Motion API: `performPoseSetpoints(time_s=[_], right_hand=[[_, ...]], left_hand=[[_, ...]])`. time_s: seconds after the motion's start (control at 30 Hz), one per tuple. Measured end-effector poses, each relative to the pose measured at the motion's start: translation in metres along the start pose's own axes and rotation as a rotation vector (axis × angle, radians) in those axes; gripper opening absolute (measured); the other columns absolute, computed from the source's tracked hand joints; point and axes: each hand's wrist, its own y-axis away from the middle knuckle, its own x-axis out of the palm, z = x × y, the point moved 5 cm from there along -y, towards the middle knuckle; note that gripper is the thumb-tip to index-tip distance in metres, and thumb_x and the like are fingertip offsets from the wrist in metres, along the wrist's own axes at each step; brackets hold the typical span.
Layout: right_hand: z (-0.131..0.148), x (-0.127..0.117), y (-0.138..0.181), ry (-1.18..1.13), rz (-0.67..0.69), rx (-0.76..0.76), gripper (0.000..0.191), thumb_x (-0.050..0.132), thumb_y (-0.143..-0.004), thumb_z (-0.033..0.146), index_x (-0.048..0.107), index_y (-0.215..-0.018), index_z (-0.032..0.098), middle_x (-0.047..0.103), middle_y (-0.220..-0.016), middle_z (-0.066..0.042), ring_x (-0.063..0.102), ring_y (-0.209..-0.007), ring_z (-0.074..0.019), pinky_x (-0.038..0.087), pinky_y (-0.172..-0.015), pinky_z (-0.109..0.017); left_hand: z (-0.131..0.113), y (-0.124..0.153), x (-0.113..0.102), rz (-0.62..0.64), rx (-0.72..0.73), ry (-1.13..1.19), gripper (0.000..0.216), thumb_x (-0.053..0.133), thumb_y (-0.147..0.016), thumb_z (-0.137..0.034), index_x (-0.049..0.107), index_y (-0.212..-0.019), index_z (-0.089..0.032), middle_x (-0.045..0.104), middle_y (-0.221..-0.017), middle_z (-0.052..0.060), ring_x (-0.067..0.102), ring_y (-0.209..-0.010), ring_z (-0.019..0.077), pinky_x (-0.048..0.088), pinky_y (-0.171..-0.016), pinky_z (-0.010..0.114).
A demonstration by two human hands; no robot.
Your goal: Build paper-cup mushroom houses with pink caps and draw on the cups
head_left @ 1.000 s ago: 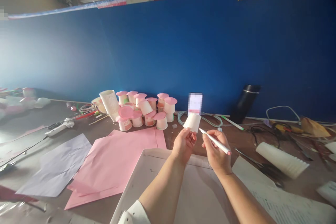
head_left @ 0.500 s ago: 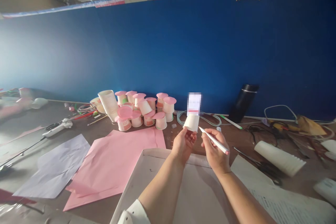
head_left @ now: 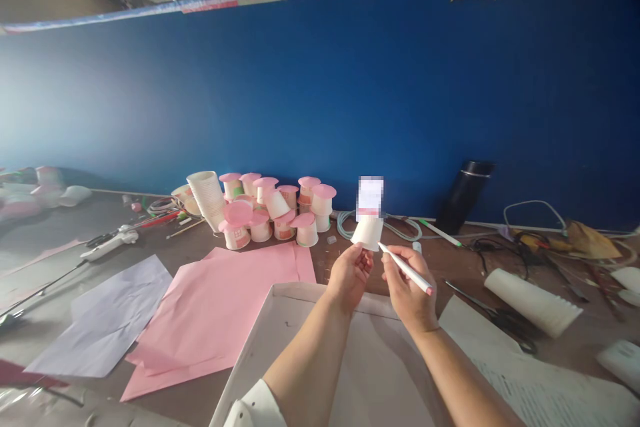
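My left hand (head_left: 350, 272) pinches the rim of a white paper cup (head_left: 367, 233), held upside down above the table. In my right hand (head_left: 413, 287) is a white marker (head_left: 406, 268) with a pink end; its tip points at the cup's lower right edge. Whether the tip touches the cup I cannot tell. Behind the cup stands a pixelated phone-like panel (head_left: 371, 197). Below both forearms lies a large white shallow box or board (head_left: 300, 320).
Several paper cups with pink paper tops (head_left: 306, 229) stand beside a tall cup stack (head_left: 206, 197). Pink sheets (head_left: 215, 307) lie left. At right are scissors (head_left: 495, 313), a lying cup stack (head_left: 533, 300), a black flask (head_left: 464, 197) and a green-tipped marker (head_left: 440, 232).
The cup has turned slightly and is more upright in my left hand. My right hand and the marker have shifted a little to the left.
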Motion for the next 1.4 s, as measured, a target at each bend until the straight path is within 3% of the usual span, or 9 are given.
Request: performPoseSetpoints(time_s=[0.57, 0.87, 1.4], right_hand=[[0.013, -0.005, -0.003, 0.186, -0.085, -0.158, 0.024, 0.062, -0.095, 0.044, 0.068, -0.100, 0.022, 0.074, -0.088, -0.008, 0.070, -0.074, -0.0209, 0.055, -0.069, -0.032], [0.016, -0.005, -0.004, 0.234, -0.116, -0.262, 0.024, 0.061, -0.096, 0.041, 0.069, -0.098, 0.018, 0.075, -0.086, -0.008, 0.071, -0.071, -0.0186, 0.056, -0.065, -0.028], [0.015, -0.005, -0.005, 0.284, -0.129, -0.248, 0.029, 0.058, -0.097, 0.046, 0.069, -0.098, 0.019, 0.075, -0.085, -0.009, 0.072, -0.072, -0.0197, 0.055, -0.066, -0.028]], left_hand=[[0.006, 0.000, 0.002, 0.095, 0.007, -0.189, 0.010, 0.076, -0.078, -0.016, 0.070, -0.078, -0.008, 0.065, -0.070, 0.006, 0.062, -0.068, 0.0114, 0.053, -0.072, 0.022], [0.006, 0.002, 0.007, 0.116, -0.018, -0.217, 0.021, 0.087, -0.070, -0.021, 0.070, -0.074, -0.008, 0.066, -0.071, 0.006, 0.063, -0.070, 0.0118, 0.053, -0.078, 0.024], [0.007, 0.002, 0.005, 0.133, -0.020, -0.192, 0.021, 0.086, -0.069, -0.019, 0.071, -0.075, -0.006, 0.065, -0.071, 0.006, 0.063, -0.068, 0.0109, 0.054, -0.074, 0.022]])
